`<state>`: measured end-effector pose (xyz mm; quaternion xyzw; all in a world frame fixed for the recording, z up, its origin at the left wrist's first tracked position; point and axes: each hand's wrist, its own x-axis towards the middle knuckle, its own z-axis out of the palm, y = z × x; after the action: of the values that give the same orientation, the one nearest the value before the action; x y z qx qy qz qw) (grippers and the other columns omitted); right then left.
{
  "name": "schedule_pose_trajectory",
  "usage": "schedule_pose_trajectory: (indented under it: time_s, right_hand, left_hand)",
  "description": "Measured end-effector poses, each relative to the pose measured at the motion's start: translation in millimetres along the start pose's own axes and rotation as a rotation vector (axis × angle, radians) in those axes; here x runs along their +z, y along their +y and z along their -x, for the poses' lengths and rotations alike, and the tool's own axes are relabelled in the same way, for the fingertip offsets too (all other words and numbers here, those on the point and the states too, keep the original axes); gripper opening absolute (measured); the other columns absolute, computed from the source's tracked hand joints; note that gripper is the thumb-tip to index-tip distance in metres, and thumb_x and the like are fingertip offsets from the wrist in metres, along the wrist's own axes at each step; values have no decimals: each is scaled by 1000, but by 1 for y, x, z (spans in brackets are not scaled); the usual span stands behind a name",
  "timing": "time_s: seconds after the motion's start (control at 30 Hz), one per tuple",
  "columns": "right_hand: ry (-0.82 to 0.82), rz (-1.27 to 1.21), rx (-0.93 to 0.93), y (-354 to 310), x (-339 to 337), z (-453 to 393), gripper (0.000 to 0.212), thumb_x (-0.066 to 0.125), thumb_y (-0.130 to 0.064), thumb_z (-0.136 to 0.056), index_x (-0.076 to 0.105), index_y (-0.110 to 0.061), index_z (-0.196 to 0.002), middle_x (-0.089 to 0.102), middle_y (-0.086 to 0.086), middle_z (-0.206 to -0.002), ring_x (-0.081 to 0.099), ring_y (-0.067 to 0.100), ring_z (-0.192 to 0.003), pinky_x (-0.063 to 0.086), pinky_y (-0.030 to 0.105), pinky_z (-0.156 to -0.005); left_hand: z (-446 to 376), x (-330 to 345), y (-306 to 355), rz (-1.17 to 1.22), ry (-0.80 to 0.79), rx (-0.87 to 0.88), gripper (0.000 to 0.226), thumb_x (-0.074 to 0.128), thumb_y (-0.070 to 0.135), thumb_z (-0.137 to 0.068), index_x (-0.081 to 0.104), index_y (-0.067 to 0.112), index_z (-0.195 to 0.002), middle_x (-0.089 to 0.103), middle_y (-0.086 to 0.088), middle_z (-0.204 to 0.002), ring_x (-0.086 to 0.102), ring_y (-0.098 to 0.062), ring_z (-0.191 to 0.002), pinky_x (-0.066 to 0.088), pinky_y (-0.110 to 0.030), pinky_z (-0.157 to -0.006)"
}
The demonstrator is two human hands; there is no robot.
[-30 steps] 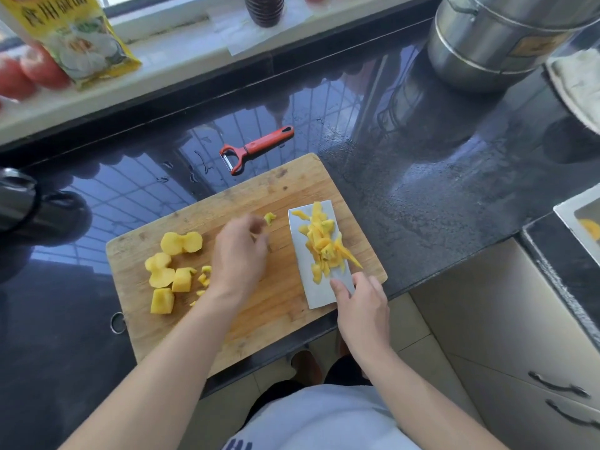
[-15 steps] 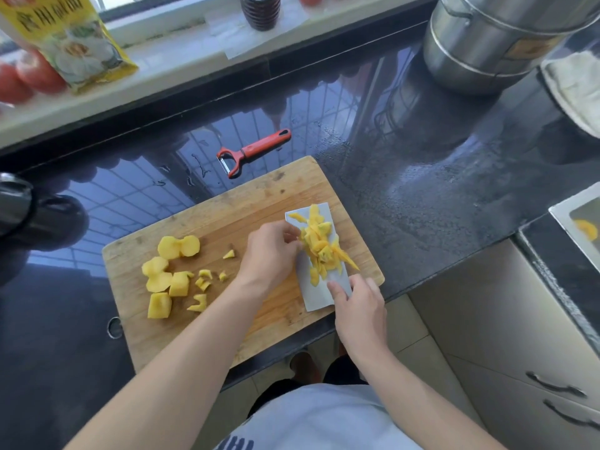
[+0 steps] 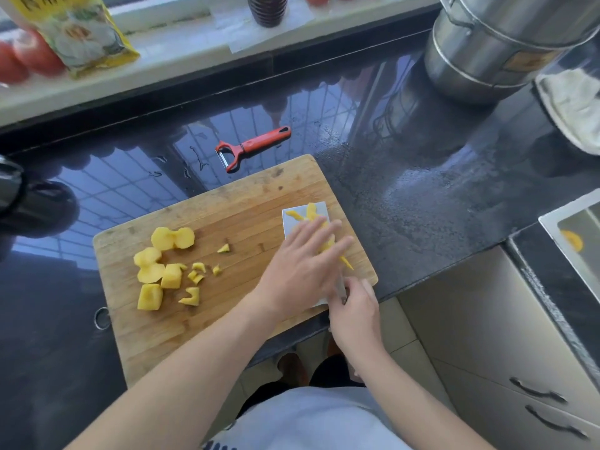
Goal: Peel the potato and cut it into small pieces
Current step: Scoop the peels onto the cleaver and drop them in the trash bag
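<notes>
A rectangular wooden cutting board (image 3: 227, 228) lies on the glossy black stone table (image 3: 422, 196). Yellow potato chunks (image 3: 162, 271) sit at its left; thin strips (image 3: 308, 212) rest on a flat broad knife blade (image 3: 321, 209) whose long axis runs away from the person. The left hand (image 3: 302, 271), fingers straight, covers the strips; the right hand (image 3: 354, 313) grips the handle. An orange peeler (image 3: 256, 146) lies beyond the board, a steel pot (image 3: 487, 53) at far right.

Peeler (image 3: 251, 148) behind board (image 3: 233, 209) (apparently apart)
</notes>
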<state>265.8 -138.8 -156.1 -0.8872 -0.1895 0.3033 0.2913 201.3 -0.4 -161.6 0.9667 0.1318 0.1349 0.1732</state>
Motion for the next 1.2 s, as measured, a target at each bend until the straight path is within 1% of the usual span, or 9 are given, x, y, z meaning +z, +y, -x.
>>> schedule_pose_trajectory:
  time_s: [0.1,0.27,0.4,0.5,0.63,0.77,0.87,1.07,1.2]
  right_hand:
    - [12,-48,5,3,1,0,18,50,-37,-97,53,-27,-82,49,-9,-93,60,25,-80,55,49,-71]
    - [13,-50,37,3,3,1,38,36,-62,-82,52,-28,-81,46,-12,-92,62,25,-76,57,49,-67]
    - [13,-52,16,4,2,-2,22,51,-44,-96,53,-26,-83,46,-10,-91,61,26,-77,56,49,-70]
    - [2,-70,22,6,2,-4,22,52,-45,-96,54,-28,-83,46,-11,-91,62,25,-75,57,49,-68]
    - [-34,-107,34,11,2,-4,15,49,-39,-90,56,-28,-83,45,-15,-93,62,23,-79,58,49,-69]
    - [-36,-183,41,18,3,-6,13,49,-36,-94,59,-33,-88,51,-17,-96,65,23,-82,58,51,-73]
    - [-9,-195,71,17,1,-10,16,51,-35,-98,60,-38,-86,63,-7,-85,64,24,-80,57,52,-74]
    - [-35,-236,52,7,-16,-7,19,47,-36,-92,64,-31,-83,64,0,-67,62,33,-72,56,56,-68]
    - [-91,-193,-54,-3,-46,5,23,44,-39,-90,62,-28,-82,63,2,-69,60,31,-69,56,54,-67]
  left_hand:
    - [-17,3,-7,-117,-89,287,39,50,33,-106,65,21,-139,58,-7,-150,44,-32,-149,25,-51,-127]
    - [-10,-1,-33,-177,-239,424,40,42,33,-111,67,15,-137,64,-4,-145,47,-27,-147,21,-51,-129]
    - [-11,-7,-35,-103,-177,463,35,48,29,-110,72,12,-128,67,-5,-141,48,-28,-147,28,-53,-126]
    - [-4,-14,-32,7,31,284,28,57,24,-104,74,9,-121,70,-7,-134,53,-32,-142,34,-56,-122]
    - [13,-12,-3,266,302,-268,50,54,32,-97,59,6,-139,53,-14,-147,40,-35,-148,30,-62,-120]
    - [-9,13,27,139,82,-619,79,44,59,-94,28,25,-163,15,-12,-171,5,-36,-161,6,-58,-130]
    - [-27,26,25,123,14,-690,84,34,67,-93,18,27,-166,4,-12,-175,-5,-35,-161,-2,-52,-130]
    - [-37,19,39,166,95,-713,80,31,58,-96,33,12,-162,25,-15,-171,8,-33,-161,3,-49,-131]
    - [-36,-6,63,162,214,-743,76,38,51,-98,36,8,-160,28,-15,-169,13,-32,-161,9,-47,-132]
